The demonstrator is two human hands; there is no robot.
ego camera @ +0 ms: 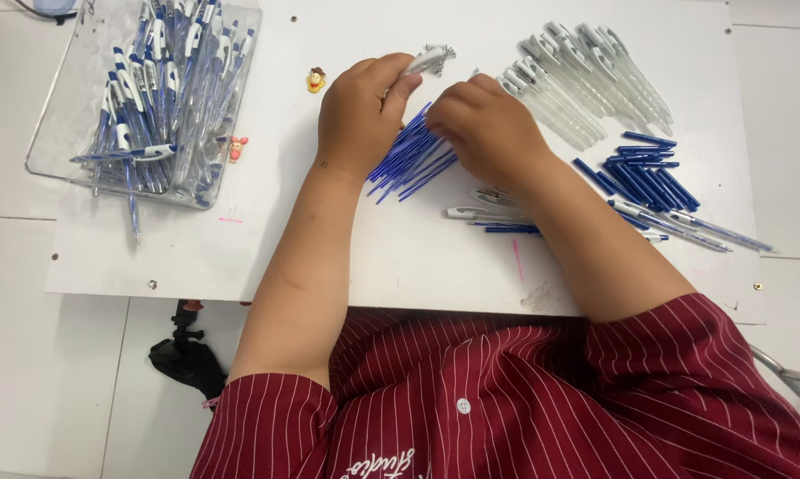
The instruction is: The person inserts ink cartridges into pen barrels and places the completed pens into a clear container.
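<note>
Bare table (373,257) before hands; pen tray (63,133) blocks left, barrels (586,80) and blue caps (648,177) crowd right.

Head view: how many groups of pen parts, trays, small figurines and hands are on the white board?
Clear tray of assembled pens: 1
Pen-part groups, namely refills, clear barrels, blue pieces: 3
Small figurines: 2
Hands, left hand and right hand: 2
Total: 8

I see glossy blue plastic refills (413,155) on a smooth, matt white table (400,257). The tray (58,98) looks like clear, shiny plastic; my shirt (506,399) is striped cloth.
</note>
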